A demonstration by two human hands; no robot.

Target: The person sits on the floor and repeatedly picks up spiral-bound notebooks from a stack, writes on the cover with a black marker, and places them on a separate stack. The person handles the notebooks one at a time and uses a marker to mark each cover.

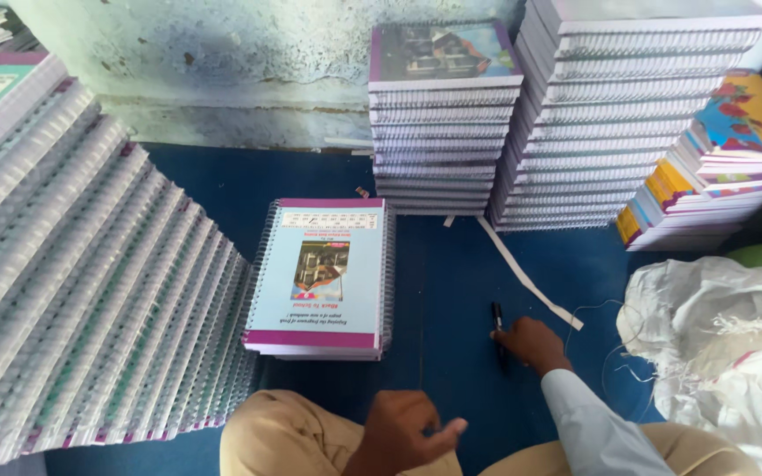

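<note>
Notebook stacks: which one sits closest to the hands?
The short stack of spiral notebooks lying alone on the blue floor, just ahead of the left hand; the others are taller.

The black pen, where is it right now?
In the head view, the slim black pen lies on the blue floor mat under the right hand, right of the small spiral notebook stack.

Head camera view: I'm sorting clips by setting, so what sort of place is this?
Probably a notebook binding or packing workroom. Tall stacks of spiral-bound notebooks stand against a worn wall, more lie fanned out on the blue floor, and the person's right hand rests on a black pen.
</note>
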